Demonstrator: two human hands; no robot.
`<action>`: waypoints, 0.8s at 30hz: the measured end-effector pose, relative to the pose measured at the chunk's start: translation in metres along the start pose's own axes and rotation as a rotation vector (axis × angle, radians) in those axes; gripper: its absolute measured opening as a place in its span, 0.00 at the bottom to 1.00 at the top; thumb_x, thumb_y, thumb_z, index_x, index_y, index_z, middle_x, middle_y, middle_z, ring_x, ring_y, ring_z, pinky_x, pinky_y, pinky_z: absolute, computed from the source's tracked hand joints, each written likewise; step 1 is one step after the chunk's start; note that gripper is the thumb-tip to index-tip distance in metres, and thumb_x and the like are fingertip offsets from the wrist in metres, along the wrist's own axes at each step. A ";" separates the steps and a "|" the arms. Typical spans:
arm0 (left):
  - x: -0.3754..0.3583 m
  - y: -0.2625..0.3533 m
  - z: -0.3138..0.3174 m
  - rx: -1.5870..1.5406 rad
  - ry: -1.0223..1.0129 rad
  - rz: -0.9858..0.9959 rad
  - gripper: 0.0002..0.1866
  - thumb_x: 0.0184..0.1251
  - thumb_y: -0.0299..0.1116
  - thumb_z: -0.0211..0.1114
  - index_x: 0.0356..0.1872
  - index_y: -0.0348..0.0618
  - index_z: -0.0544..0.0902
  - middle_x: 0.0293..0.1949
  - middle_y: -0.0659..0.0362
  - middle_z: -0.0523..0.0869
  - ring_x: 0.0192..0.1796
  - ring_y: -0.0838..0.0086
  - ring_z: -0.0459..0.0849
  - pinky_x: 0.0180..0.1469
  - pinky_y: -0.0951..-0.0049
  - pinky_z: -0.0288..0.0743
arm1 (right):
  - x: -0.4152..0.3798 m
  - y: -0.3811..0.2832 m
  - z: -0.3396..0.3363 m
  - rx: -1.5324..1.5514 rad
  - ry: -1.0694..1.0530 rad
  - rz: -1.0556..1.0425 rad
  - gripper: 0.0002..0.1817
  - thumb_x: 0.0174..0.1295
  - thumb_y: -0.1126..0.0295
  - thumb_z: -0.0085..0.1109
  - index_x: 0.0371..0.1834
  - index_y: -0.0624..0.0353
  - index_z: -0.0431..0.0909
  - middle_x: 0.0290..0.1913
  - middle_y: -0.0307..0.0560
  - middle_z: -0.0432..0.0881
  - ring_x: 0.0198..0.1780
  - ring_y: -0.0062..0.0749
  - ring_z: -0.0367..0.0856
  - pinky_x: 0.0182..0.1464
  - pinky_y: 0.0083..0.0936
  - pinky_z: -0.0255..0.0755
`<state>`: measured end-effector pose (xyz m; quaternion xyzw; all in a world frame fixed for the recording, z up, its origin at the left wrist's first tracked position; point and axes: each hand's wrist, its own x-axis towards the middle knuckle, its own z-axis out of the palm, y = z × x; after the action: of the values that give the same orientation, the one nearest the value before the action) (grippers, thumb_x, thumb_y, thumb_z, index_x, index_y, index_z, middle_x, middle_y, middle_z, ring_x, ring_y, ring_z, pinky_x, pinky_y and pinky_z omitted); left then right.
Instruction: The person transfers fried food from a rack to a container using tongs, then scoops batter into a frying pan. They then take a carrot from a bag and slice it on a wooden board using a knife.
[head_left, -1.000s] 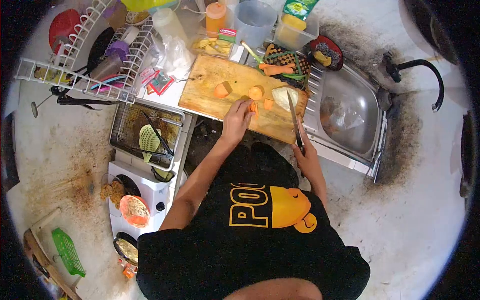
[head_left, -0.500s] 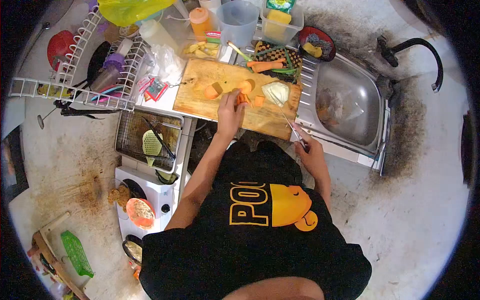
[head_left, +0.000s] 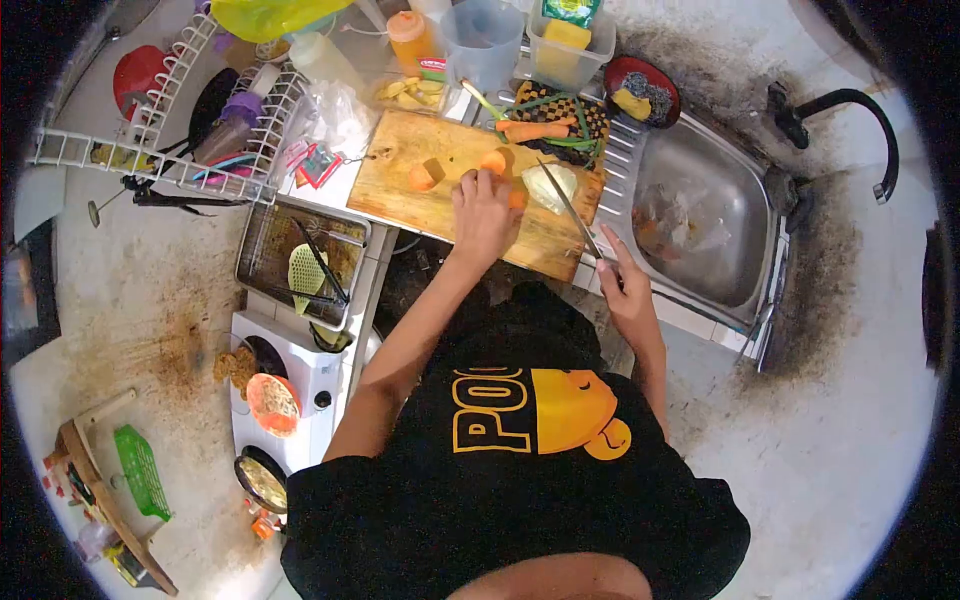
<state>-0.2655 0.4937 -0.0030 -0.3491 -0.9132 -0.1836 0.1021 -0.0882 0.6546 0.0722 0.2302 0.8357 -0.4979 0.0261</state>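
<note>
My left hand (head_left: 482,215) rests on the wooden cutting board (head_left: 400,205) with its fingers curled down over carrot pieces, which it mostly hides. A small carrot piece (head_left: 516,200) shows just right of those fingers. Two larger carrot chunks, one at the left (head_left: 424,177) and one above the fingertips (head_left: 493,161), lie on the board. My right hand (head_left: 628,292) is closed around the handle of a knife (head_left: 570,207). Its blade points up and left, passing over a pale cabbage wedge (head_left: 548,187) on the board's right side.
Carrots (head_left: 537,131) and green stalks lie on a checkered mat behind the board. The steel sink (head_left: 700,200) and black faucet (head_left: 850,98) are at right. A white dish rack (head_left: 170,178), a metal tray (head_left: 345,315) and a stove (head_left: 312,372) stand at left.
The knife has risen and moved left, its blade now over the cabbage wedge. My left hand has shifted slightly right, covering the carrot pieces that showed at its fingertips. The view has moved a little.
</note>
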 end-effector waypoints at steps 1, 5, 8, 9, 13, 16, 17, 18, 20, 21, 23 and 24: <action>0.002 0.002 0.005 0.046 0.012 -0.006 0.20 0.44 0.36 0.73 0.41 0.41 0.81 0.47 0.55 0.73 0.55 0.54 0.68 0.55 0.54 0.62 | 0.000 0.002 -0.001 -0.005 -0.008 -0.006 0.26 0.69 0.67 0.49 0.71 0.55 0.63 0.45 0.57 0.80 0.33 0.30 0.74 0.42 0.24 0.69; 0.002 0.002 0.004 0.007 0.042 -0.072 0.18 0.46 0.33 0.73 0.41 0.44 0.82 0.43 0.55 0.78 0.50 0.56 0.73 0.52 0.57 0.65 | 0.005 0.012 -0.006 0.101 0.056 -0.102 0.27 0.69 0.71 0.48 0.72 0.52 0.62 0.25 0.39 0.67 0.25 0.20 0.59 0.31 0.20 0.61; -0.009 -0.010 0.005 -0.264 0.082 -0.109 0.11 0.45 0.30 0.71 0.32 0.40 0.83 0.33 0.53 0.80 0.42 0.58 0.77 0.47 0.61 0.69 | 0.011 0.019 -0.010 0.077 -0.015 -0.091 0.26 0.68 0.74 0.46 0.71 0.51 0.64 0.26 0.36 0.68 0.24 0.16 0.59 0.29 0.17 0.60; -0.014 -0.012 0.001 -0.292 0.229 -0.126 0.09 0.46 0.29 0.71 0.30 0.40 0.83 0.30 0.53 0.80 0.38 0.58 0.78 0.43 0.61 0.70 | 0.013 0.020 -0.011 0.056 -0.057 -0.091 0.26 0.68 0.75 0.46 0.70 0.52 0.66 0.29 0.37 0.72 0.24 0.16 0.59 0.29 0.16 0.61; -0.039 -0.030 -0.019 -0.167 0.391 -0.215 0.06 0.48 0.26 0.70 0.29 0.38 0.84 0.30 0.53 0.80 0.35 0.58 0.78 0.39 0.60 0.71 | 0.014 0.007 0.002 0.132 -0.256 -0.113 0.22 0.69 0.75 0.46 0.66 0.50 0.70 0.61 0.54 0.77 0.66 0.39 0.72 0.65 0.26 0.61; -0.049 -0.037 -0.013 -0.027 0.356 -0.265 0.07 0.49 0.26 0.70 0.30 0.39 0.84 0.31 0.54 0.79 0.36 0.60 0.78 0.40 0.61 0.70 | 0.019 0.013 0.024 0.085 -0.343 -0.216 0.21 0.69 0.74 0.46 0.65 0.51 0.71 0.61 0.56 0.76 0.64 0.42 0.74 0.64 0.26 0.63; -0.051 -0.037 -0.007 -0.017 0.332 -0.252 0.07 0.50 0.26 0.69 0.31 0.39 0.84 0.32 0.55 0.79 0.36 0.60 0.78 0.40 0.61 0.69 | 0.019 0.014 0.031 0.079 -0.369 -0.215 0.21 0.70 0.73 0.45 0.66 0.51 0.70 0.61 0.58 0.75 0.65 0.45 0.73 0.64 0.26 0.62; -0.051 -0.034 -0.005 -0.008 0.310 -0.239 0.06 0.51 0.26 0.69 0.32 0.39 0.84 0.32 0.55 0.79 0.36 0.61 0.78 0.40 0.61 0.69 | 0.020 0.014 0.034 0.071 -0.383 -0.220 0.21 0.70 0.73 0.45 0.66 0.51 0.70 0.61 0.58 0.75 0.65 0.45 0.73 0.64 0.26 0.62; -0.052 -0.029 -0.001 0.008 0.290 -0.265 0.10 0.54 0.26 0.67 0.38 0.38 0.84 0.33 0.54 0.78 0.37 0.60 0.78 0.41 0.61 0.70 | 0.021 0.013 0.039 0.028 -0.414 -0.211 0.21 0.71 0.72 0.44 0.67 0.50 0.69 0.62 0.61 0.74 0.64 0.46 0.73 0.64 0.27 0.63; -0.053 -0.028 0.001 -0.078 0.288 -0.319 0.10 0.54 0.25 0.67 0.39 0.38 0.85 0.32 0.54 0.79 0.38 0.59 0.78 0.42 0.61 0.71 | 0.021 0.012 0.041 0.022 -0.428 -0.214 0.21 0.71 0.72 0.44 0.67 0.50 0.69 0.62 0.61 0.74 0.64 0.46 0.73 0.64 0.27 0.63; -0.057 -0.029 0.002 -0.159 0.289 -0.386 0.10 0.55 0.25 0.66 0.39 0.37 0.86 0.32 0.53 0.79 0.39 0.59 0.78 0.43 0.62 0.71 | 0.021 0.010 0.045 0.055 -0.413 -0.220 0.23 0.70 0.76 0.42 0.68 0.54 0.68 0.64 0.53 0.74 0.66 0.35 0.71 0.66 0.23 0.58; -0.058 -0.031 0.000 -0.205 0.284 -0.421 0.09 0.54 0.24 0.67 0.38 0.37 0.86 0.33 0.51 0.79 0.38 0.57 0.79 0.41 0.61 0.72 | 0.021 0.009 0.047 0.051 -0.427 -0.222 0.23 0.70 0.76 0.42 0.68 0.54 0.68 0.64 0.53 0.74 0.66 0.35 0.71 0.66 0.23 0.58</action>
<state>-0.2438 0.4382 -0.0295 -0.1308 -0.9189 -0.3394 0.1529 -0.1121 0.6262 0.0354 0.0271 0.8187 -0.5559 0.1413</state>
